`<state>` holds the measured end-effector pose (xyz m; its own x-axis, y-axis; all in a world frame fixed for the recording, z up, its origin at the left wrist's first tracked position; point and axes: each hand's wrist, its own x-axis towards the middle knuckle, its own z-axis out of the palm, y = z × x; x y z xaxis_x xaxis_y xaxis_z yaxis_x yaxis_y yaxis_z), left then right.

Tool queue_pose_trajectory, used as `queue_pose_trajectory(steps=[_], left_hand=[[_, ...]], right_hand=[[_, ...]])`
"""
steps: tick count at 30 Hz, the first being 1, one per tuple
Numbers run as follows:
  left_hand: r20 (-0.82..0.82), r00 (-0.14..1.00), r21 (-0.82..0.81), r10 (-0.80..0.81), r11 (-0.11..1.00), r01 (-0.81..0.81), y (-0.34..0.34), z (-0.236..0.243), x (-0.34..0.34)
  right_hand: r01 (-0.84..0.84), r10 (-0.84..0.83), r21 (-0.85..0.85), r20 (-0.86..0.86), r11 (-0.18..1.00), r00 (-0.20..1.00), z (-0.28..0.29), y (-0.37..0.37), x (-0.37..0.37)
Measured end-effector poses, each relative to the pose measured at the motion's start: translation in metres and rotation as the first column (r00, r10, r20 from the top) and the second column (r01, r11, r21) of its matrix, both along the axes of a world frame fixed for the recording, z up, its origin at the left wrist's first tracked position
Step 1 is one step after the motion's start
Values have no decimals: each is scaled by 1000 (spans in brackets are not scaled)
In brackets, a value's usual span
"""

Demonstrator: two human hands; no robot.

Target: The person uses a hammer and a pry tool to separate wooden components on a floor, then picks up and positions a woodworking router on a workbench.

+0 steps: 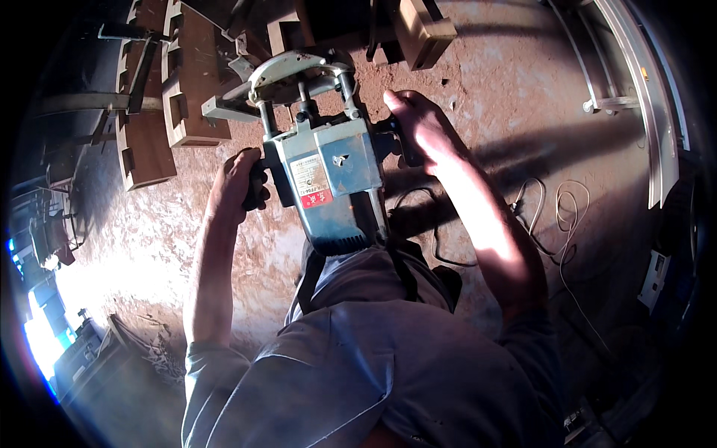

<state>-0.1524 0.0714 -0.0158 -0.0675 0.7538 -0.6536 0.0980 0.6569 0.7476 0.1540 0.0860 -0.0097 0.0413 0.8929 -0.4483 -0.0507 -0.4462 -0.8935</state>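
A blue plunge router [345,166] is held in front of my body, its motor end toward me and its pale metal base [299,67] pointing away. My left hand [237,179] is closed round the dark side handle on the left. On the opposite side, my right hand [422,131] grips the other black handle, with the thumb stretched forward. Two metal guide posts and a central shaft run between the motor housing and the base. A label is stuck on the housing. Whether a bit is fitted cannot be made out.
Notched wooden beams [196,112] lie at the far left, with a clamp [138,71] across them. Another wooden piece [424,33] stands ahead. A cable [571,216] loops over the dusty floor [515,89] at right, near a pale metal frame [635,67]. Scraps [146,343] lie at lower left.
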Motion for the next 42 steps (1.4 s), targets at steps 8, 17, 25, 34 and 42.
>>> queue_pose_trajectory(steps=[8, 17, 25, 34, 42], left_hand=[[-4, 1000, 0, 19, 1000, -19, -2, 2, 0], [-18, 994, 7, 111, 994, -111, -39, 5, 12], [84, 996, -120, 19, 993, -8, -85, -43, 69], [153, 985, -60, -81, 994, 91, -52, -66, 139], [115, 984, -45, -138, 988, 144, 1, -65, 159]], right_hand=[[-32, 31, 6, 26, 999, 999, -11, 5, 0], [-49, 23, 122, 205, 991, 978, -13, -28, 4], [49, -22, -148, 180, 988, 983, -41, -91, 66], [254, -245, -57, 135, 966, 960, -41, -91, 129], [208, -209, 29, 233, 978, 950, -48, -42, 149]])
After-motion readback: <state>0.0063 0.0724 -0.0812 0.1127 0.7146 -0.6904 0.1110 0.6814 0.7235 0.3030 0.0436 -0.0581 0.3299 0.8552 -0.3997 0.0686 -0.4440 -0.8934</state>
